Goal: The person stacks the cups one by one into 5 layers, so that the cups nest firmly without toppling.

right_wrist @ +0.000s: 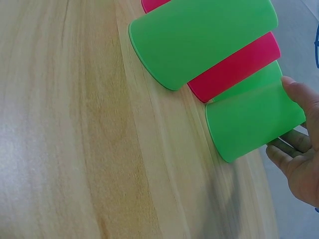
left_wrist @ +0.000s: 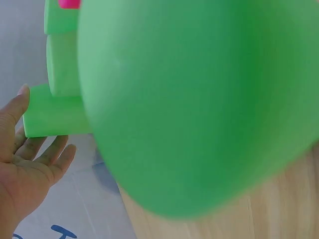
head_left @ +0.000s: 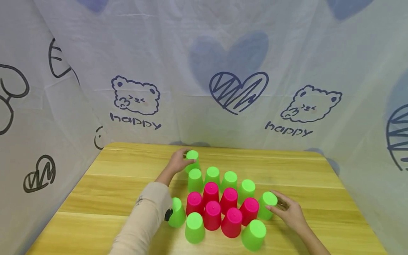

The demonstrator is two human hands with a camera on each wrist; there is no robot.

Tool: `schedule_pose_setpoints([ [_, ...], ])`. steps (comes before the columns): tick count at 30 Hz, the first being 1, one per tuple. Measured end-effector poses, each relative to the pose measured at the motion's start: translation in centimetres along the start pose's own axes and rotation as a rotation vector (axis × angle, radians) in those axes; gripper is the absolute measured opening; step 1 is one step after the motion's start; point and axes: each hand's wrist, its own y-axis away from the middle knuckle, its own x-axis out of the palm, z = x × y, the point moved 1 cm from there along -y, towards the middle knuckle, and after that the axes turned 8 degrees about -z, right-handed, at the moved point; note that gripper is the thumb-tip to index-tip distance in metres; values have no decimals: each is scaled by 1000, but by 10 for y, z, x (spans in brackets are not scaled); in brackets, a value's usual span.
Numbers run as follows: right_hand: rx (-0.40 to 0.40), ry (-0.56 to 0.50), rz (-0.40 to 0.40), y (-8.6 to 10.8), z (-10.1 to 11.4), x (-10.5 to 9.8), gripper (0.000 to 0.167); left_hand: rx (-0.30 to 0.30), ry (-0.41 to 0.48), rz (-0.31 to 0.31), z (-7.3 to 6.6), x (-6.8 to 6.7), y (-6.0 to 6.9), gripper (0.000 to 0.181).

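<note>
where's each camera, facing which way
Head: worn there, facing forward-down at green tapered cups, red tapered cups; left hand, right hand, forearms show.
Left wrist: worn there, facing a blurred green cup; only left hand shows.
Right wrist: likewise, facing the gripped green cup; only right hand shows.
Head and right share that cup.

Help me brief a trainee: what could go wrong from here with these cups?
The left sleeve is close to the leftmost green cup and might knock it. The left hand holds the farthest green cup near another green cup, which it could bump. The right hand grips the rightmost green cup near a red cup; an inward nudge could shift both.
</note>
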Motion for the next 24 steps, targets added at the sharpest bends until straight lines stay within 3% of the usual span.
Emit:
schedule_pose_setpoints([
  [11, 5, 7, 5, -1, -2, 1, 53, 18, -40, 18, -12, 17, -3, 43],
  [15, -3, 0, 6, -1, -2, 2, 53, 43, -59, 18, -3, 24, -8, 44],
  [17, -3, -1, 5, -1, -3, 2, 53, 85, -62, 8, 22, 37, -23, 46],
  [19, 3, -2, 6, -1, -3, 2, 53, 156, -86, -24, 57, 56, -44, 50],
  [22, 14, -9, 2, -1, -3, 2, 53, 200, -144, -55, 113, 91, -80, 54],
  [24, 16, -12, -1, 0, -3, 2, 53, 188, -182, -51, 140, 112, -99, 55],
])
